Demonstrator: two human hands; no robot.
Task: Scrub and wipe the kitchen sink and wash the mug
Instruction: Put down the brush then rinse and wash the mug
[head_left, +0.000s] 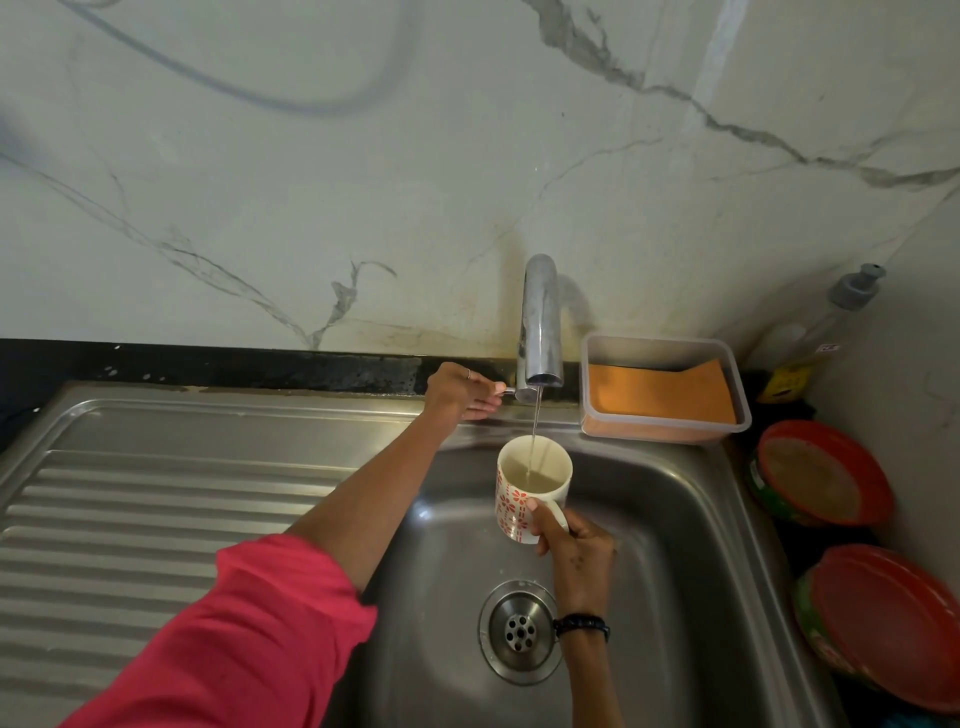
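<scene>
Right hand (574, 545) grips mug (530, 488); left hand (457, 389) pinches tap lever (506, 391)

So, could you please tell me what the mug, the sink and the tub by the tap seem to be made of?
Mug: likely glazed ceramic, glossy white with red flowers. Sink: stainless steel, brushed grey sheen. Tub: translucent plastic, the orange inside showing through.
</scene>
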